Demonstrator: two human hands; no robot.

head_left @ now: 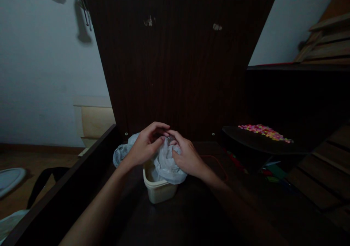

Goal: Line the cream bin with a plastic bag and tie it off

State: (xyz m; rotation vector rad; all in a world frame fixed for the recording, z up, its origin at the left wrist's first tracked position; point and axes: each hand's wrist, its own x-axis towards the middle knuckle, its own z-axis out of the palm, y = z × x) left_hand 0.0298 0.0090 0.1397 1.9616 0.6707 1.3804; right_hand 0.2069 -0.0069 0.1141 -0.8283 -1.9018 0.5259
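A crumpled white plastic bag (167,162) lies over the right part of a cream plastic container (162,194) on a dark wooden surface. My left hand (147,143) has its thumb and fingers curled on the bag from the left. From the right, my right hand (187,156) grips the bag, thumb pressed into it. The fingertips of both hands meet above the bag. Behind my left wrist sits another bunched translucent bag (122,154). What lies under the white bag is hidden.
A dark wooden panel (175,63) rises behind the hands. On the left runs a raised dark edge (68,180). To the right, a dark curved shelf (246,141) bears a strip of small colourful pieces (264,132). A thin reddish cord (218,162) lies near my right forearm.
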